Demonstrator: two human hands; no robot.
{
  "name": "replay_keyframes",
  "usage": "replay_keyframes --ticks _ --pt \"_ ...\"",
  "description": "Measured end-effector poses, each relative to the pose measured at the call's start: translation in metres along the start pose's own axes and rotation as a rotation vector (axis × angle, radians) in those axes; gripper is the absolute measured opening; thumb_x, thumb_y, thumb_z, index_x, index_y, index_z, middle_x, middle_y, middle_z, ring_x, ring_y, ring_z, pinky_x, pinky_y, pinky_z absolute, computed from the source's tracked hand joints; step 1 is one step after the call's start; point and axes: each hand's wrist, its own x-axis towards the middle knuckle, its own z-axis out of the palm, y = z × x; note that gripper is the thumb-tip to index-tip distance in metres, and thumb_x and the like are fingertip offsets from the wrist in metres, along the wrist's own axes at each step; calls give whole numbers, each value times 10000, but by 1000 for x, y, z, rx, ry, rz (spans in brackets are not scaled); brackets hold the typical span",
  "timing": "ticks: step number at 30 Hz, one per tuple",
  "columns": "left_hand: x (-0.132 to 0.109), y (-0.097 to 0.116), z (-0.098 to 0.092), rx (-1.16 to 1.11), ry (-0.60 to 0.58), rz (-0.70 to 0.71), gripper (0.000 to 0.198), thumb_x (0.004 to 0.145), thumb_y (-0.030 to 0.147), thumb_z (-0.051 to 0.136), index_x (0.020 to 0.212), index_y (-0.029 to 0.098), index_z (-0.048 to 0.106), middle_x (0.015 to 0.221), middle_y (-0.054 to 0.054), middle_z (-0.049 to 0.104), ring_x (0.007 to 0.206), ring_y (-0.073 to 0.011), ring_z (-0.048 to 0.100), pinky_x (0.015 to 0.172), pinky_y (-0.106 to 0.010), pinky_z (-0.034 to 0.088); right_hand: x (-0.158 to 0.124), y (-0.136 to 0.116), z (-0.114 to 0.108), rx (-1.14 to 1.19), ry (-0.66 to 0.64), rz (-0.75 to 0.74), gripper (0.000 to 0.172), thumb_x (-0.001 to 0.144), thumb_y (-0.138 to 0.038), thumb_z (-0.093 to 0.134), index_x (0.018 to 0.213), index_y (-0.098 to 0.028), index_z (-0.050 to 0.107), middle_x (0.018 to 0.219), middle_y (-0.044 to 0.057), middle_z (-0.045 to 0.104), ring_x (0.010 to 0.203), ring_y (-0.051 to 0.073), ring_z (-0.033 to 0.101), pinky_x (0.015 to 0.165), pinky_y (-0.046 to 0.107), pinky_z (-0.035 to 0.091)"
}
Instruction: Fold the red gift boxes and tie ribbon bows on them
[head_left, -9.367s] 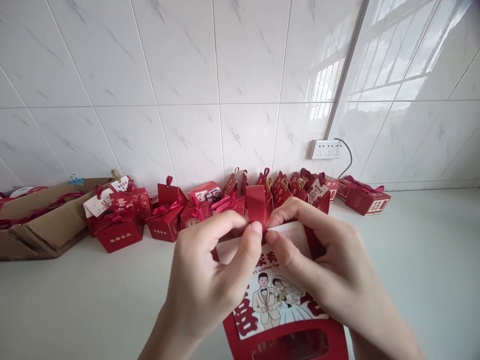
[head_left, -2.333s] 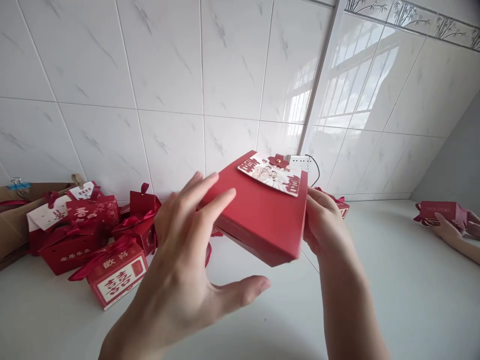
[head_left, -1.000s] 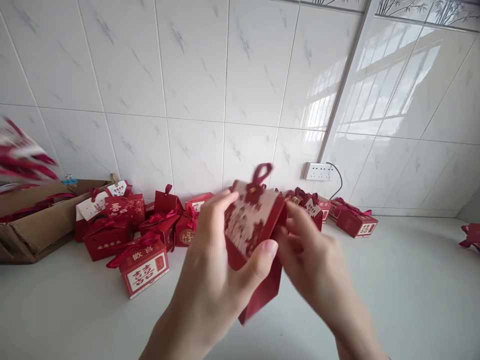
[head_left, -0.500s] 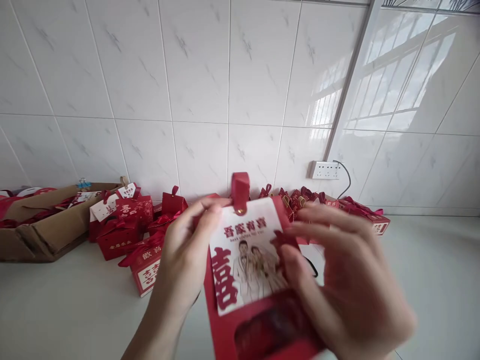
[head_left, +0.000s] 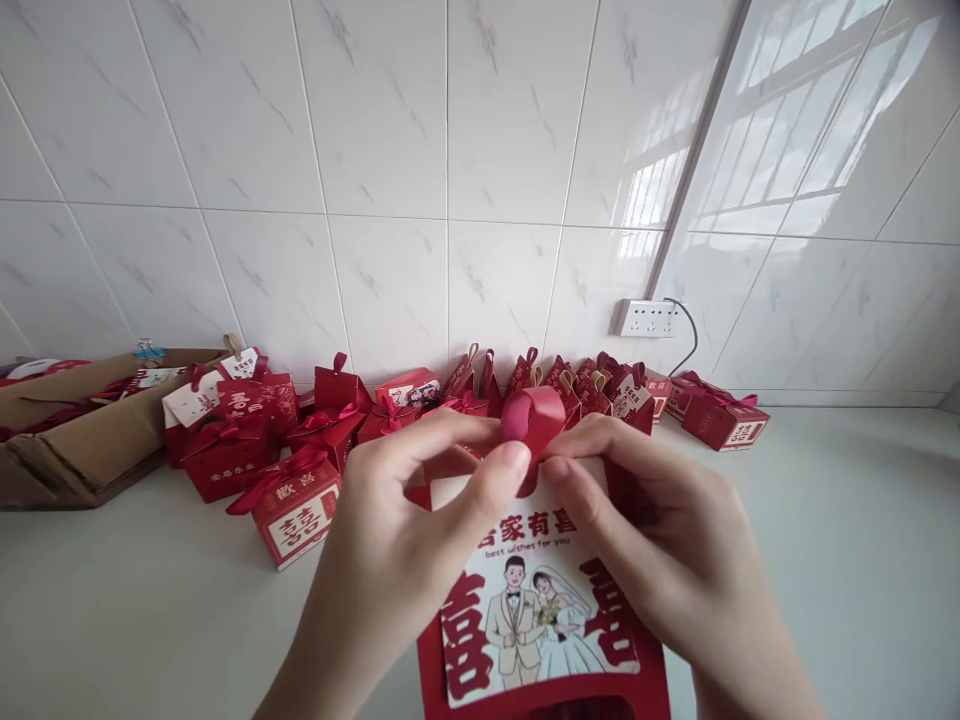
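Observation:
Close in front of me is a red gift box (head_left: 649,690) with a dark window cut low in its face. A white card (head_left: 529,620) showing a cartoon bride and groom, with red characters, lies against its front. From the top rises a loop of red ribbon (head_left: 541,412). Thumb and forefinger of my left hand (head_left: 412,540) pinch the left side of the ribbon. On the other side, my right hand (head_left: 660,540) is closed in a pinch at the ribbon's base, by the card's upper edge. My fingers hide the box's upper corners.
Along the tiled wall stand several finished-looking red boxes, among them a double-happiness box (head_left: 296,515) and a beribboned box (head_left: 724,418) at right. A cardboard tray (head_left: 97,460) with red pieces sits at left. A power strip (head_left: 646,318) with a cable hangs on the wall.
My right hand has moved from the card's right side up to the ribbon. My left hand has shifted from the box's left edge onto the ribbon, and the card now faces me straighter.

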Motion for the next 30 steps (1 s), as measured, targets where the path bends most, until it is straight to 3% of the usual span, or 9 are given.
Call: replay_keyframes --ticks 5,9,12,14,20,27,30 --pt "-4 4 2 64 44 39 142 724 380 684 717 241 716 666 7 679 593 -158 636 485 -234 530 -7 -2 3 11 9 -25 157 921 -296 507 793 -223 564 559 -35 478 449 86 387 381 187 314" --pt "-6 2 2 138 93 103 232 785 392 644 627 223 663 516 40 567 397 -75 471 324 -170 347 -7 -5 2 -3 31 -49 146 909 -299 523 803 -214 575 596 -19 530 421 76 394 344 179 303" --pt "-6 1 4 155 109 153 207 811 313 626 631 216 655 481 65 533 354 -44 398 308 -151 298 -4 -5 2 -5 21 -69 99 885 -281 554 833 -202 583 652 -4 584 458 81 455 369 171 354" --pt "-6 1 5 157 118 170 195 817 274 620 635 214 655 476 75 533 355 -35 400 309 -137 292 -3 -5 2 -9 14 -49 79 875 -269 570 835 -201 583 685 -1 609 489 81 487 393 163 379" --pt "-6 3 6 172 118 146 193 816 291 632 644 212 668 486 70 552 376 -44 442 322 -134 320 -5 -8 3 63 -19 51 92 871 -258 572 800 -201 582 516 -56 501 397 55 375 321 135 264" --pt "-6 1 12 107 101 60 241 810 347 621 616 207 656 436 62 510 358 -59 410 308 -158 290 -5 -10 -1 146 -91 138 178 883 -284 550 733 -189 534 488 -57 449 410 54 341 335 134 255" --pt "-4 1 7 24 -12 47 192 804 341 600 685 210 673 530 39 585 458 -88 522 415 -167 429 -6 -10 -2 172 -112 169 200 885 -301 548 720 -195 510 465 -67 397 402 54 304 331 137 231"
